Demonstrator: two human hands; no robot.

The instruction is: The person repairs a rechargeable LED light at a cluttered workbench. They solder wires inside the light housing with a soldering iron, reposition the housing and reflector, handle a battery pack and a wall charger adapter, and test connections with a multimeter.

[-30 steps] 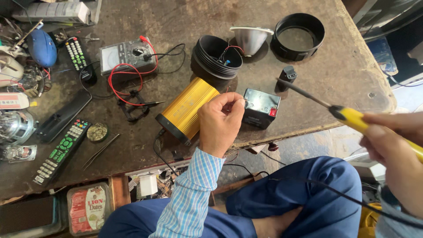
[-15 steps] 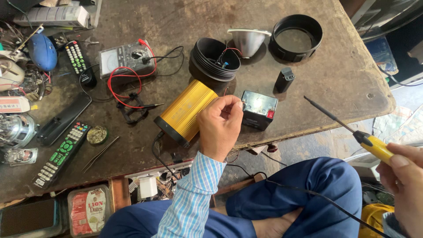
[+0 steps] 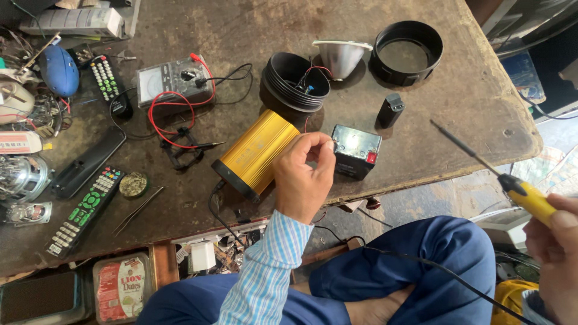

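From the head view, my left hand [image 3: 306, 177] rests against the right end of the gold box [image 3: 256, 154], fingers curled in a pinched grip between it and the small black battery [image 3: 356, 150] just beside. The box lies on the counter [image 3: 253, 24], its long axis running from lower left to upper right. My right hand [image 3: 557, 253] is off the counter's edge, grip closed around the yellow-handled soldering iron [image 3: 490, 174], tip pointing up-left. A black ribbed housing [image 3: 296, 81] stands behind the box.
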